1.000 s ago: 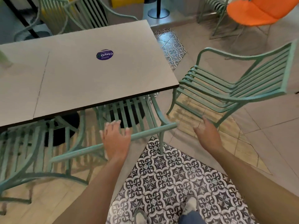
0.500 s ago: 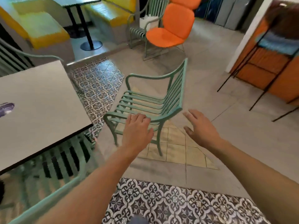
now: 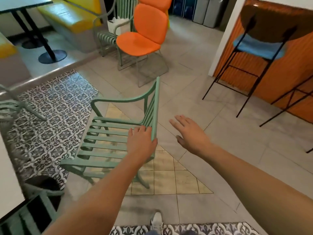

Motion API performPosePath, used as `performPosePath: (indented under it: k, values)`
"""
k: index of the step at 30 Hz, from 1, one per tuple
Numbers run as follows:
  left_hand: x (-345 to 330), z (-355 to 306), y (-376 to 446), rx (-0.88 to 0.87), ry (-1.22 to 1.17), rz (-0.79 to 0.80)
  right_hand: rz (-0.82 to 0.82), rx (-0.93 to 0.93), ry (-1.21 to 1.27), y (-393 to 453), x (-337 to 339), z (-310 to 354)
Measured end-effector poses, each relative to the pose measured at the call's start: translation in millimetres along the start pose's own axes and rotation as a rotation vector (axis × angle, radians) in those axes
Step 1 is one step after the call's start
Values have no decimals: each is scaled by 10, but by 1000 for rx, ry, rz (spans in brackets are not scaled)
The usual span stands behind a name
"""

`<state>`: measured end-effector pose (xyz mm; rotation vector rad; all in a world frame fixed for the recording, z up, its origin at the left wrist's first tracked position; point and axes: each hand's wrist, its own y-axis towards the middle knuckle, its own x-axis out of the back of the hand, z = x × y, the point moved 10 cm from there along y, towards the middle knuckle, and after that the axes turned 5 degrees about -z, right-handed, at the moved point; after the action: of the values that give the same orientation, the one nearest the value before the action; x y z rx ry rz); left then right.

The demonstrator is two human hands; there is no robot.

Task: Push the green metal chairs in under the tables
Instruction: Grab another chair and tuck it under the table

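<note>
Attention had swung off the table (image 3: 6, 175) and the chair already tucked beneath it, onto a green metal chair (image 3: 116, 138) standing out on the tiles, well clear of the table's edge and seat-first toward it. Left hand (image 3: 141, 143) had arrived at the near end of that chair's backrest, fingers curled over the top rail, where half a second earlier it only hovered above the armrest. Right hand (image 3: 189, 131) floated just behind the backrest, fingers spread and straight, touching nothing. An orange chair (image 3: 144, 36) stood well beyond. One chair looked finished; this one had a grip but no push yet.
</note>
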<state>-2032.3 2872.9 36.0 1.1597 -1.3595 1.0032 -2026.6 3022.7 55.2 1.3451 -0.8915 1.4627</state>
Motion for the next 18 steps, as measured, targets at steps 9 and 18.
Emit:
performPosePath:
  k: [9, 18]
  values:
    - [-634, 6, 1015, 169, 6, 179, 24, 263, -12, 1107, -345, -393]
    - [-1072, 59, 1545, 558, -174, 120, 186, 650, 60, 2187, -1087, -731]
